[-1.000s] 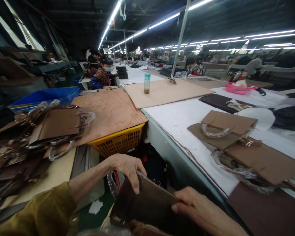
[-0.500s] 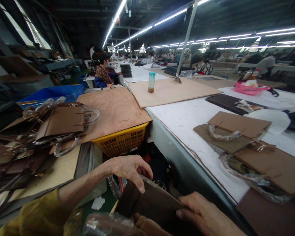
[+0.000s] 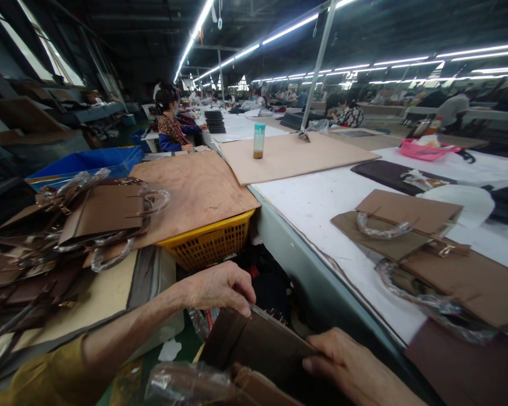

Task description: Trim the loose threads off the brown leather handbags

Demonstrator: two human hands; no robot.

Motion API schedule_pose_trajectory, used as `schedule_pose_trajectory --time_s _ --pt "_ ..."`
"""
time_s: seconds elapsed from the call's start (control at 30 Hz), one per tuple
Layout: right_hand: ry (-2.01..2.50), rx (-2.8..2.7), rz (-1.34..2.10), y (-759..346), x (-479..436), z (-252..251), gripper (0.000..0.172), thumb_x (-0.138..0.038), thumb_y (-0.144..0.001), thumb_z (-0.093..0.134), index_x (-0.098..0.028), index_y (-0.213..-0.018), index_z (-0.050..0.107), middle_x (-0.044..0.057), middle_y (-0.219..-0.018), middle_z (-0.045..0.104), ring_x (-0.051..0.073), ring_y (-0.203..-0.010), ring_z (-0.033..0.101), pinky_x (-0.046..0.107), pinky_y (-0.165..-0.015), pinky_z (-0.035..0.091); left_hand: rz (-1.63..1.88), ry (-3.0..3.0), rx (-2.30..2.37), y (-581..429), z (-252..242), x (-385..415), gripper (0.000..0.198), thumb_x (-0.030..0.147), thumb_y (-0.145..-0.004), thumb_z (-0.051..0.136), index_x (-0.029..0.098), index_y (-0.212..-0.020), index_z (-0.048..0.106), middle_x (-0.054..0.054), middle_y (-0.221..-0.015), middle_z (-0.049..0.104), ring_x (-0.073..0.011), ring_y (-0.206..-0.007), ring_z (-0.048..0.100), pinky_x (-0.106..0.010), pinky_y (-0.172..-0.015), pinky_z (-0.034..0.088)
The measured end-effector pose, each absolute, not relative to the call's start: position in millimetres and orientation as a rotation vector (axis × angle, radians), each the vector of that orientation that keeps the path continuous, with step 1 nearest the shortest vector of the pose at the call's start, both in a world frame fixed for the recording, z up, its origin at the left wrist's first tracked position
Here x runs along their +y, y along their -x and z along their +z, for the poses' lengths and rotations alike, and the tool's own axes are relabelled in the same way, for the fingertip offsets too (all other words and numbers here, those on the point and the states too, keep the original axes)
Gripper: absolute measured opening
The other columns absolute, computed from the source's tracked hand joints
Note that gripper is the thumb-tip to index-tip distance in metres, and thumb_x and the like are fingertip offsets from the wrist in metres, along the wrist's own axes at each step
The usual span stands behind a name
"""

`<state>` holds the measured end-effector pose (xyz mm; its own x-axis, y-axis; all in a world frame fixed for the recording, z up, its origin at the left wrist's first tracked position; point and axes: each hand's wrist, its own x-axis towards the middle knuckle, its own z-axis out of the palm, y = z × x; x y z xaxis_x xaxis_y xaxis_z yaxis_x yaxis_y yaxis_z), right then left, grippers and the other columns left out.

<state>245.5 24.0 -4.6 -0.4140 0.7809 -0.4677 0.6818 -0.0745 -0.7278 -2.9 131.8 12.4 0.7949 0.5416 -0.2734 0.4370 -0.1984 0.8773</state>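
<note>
Dark bag (image 3: 266,352) pinched along its rim by our left fingers (image 3: 242,306), nearer us by our right fingers (image 3: 316,365), beside the white tabletop (image 3: 296,197) edge.

The left forearm (image 3: 138,321), bare below an olive sleeve (image 3: 46,369), slants up from the lower left to the left hand (image 3: 218,286), whose back faces upward, with the fingers (image 3: 246,285) curled and the thumb (image 3: 238,304) angled down to the right in a pinch. The right hand (image 3: 337,355) comes in from the lower right and sits lower in view, its thumb below the fingers, both pointing leftward in a closed grip. The hands are apart, and the right forearm (image 3: 383,389) is bare where it shows.
</note>
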Motion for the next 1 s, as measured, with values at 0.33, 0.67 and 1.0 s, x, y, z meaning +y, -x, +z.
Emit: schedule_pose_trajectory --time_s 0.33,0.67,1.0 --pt "1.706 -2.047 1.483 -244 23 -1 0.021 -0.029 -0.079 0.045 -0.019 -0.06 0.044 -0.005 -0.065 0.046 0.012 -0.066 0.048 0.02 -0.056 0.031 0.123 -1.824 0.79 3 8 127 0.014 0.025 -0.065 0.064 0.014 -0.074 0.069 0.002 -0.07 0.06 -0.0117 -0.064 0.052 -0.018 -0.057 0.04" --pt "1.713 -2.036 1.492 -241 24 0 0.019 -0.027 -0.077 0.044 -0.019 -0.06 0.043 -0.004 -0.064 0.044 0.012 -0.065 0.046 0.02 -0.054 0.03 0.113 -1.688 0.946 -3 9 119 0.013 0.018 -0.062 0.06 0.012 -0.074 0.064 0.005 -0.056 0.049 -0.0087 -0.053 0.041 -0.017 -0.046 0.03" --pt "1.788 -2.017 1.483 -240 24 3 0.02 -0.028 -0.076 0.044 -0.019 -0.058 0.039 -0.005 -0.062 0.04 0.012 -0.061 0.042 0.021 -0.053 0.028 0.524 -2.221 0.839 0 -3 85 0.006 0.015 -0.08 0.055 0.019 -0.084 0.059 -0.004 -0.098 0.059 -0.015 -0.092 0.054 -0.025 -0.086 0.041"
